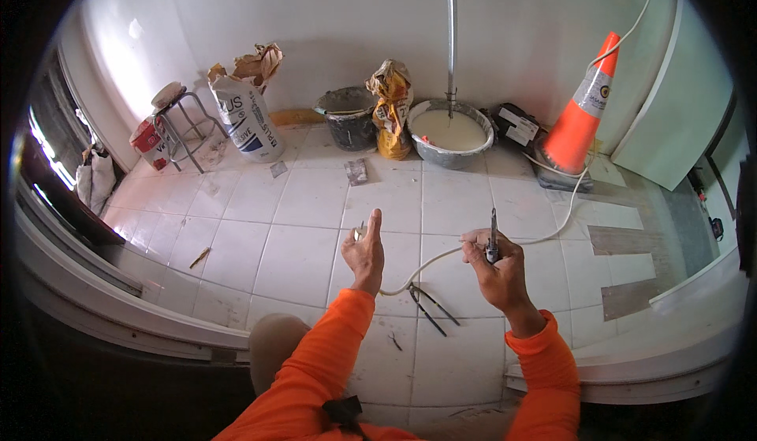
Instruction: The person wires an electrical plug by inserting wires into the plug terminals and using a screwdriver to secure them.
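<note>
My left hand (364, 253) is raised over the tiled floor, thumb up and fingers curled. A small pale, shiny bit shows at its fingers, too small to name. To the right, my right hand (500, 271) is closed round a slim dark pointed tool (493, 240), its thin tip upward; its exact kind cannot be made out. Between and below the hands, a pair of pincers (430, 308) with dark handles lies on the tiles. A white cable (430, 263) runs across the floor behind the pincers and past my right hand.
Along the wall stand a metal stool (185, 130), a torn white bag (246, 118), a black bucket (351, 118), a yellow bag (393, 114) and a tub of pale liquid (451, 130) with a mixing rod (451, 31). An orange cone (579, 118) stands right, near loose planks (623, 241).
</note>
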Motion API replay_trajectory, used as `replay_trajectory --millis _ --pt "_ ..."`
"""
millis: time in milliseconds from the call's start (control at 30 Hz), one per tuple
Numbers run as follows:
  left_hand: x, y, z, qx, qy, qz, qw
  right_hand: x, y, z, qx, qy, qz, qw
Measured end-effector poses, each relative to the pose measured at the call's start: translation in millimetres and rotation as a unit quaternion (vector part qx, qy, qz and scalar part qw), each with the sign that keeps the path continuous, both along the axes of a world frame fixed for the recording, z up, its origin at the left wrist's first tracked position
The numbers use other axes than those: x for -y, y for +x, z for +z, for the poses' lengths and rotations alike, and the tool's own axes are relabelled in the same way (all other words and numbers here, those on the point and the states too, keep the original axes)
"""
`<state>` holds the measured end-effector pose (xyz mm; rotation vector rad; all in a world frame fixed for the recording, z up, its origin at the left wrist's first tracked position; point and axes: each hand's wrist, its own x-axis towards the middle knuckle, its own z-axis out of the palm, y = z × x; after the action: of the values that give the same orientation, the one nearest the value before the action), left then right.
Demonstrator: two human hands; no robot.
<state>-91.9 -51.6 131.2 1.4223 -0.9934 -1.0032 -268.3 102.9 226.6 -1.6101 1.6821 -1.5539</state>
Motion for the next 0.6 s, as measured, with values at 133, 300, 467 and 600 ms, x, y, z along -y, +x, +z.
replay_trajectory --millis 133,300,467,600 --pt "19 8 -6 -0.169 -0.116 -0.033 0.978 -7 6 0 0.046 0.027 -0.001 0.999" --pt "12 7 54 -0.518 -0.157 -0.252 0.802 -9 11 12 0.067 0.002 0.029 0.997" --pt "-7 7 108 -0.679 -0.177 -0.371 0.608 -24 25 44 0.13 0.016 0.092 0.987" --pt "-18 -10 88 -0.749 -0.142 -0.455 0.46 -30 39 57 0.046 0.024 0.084 0.995"
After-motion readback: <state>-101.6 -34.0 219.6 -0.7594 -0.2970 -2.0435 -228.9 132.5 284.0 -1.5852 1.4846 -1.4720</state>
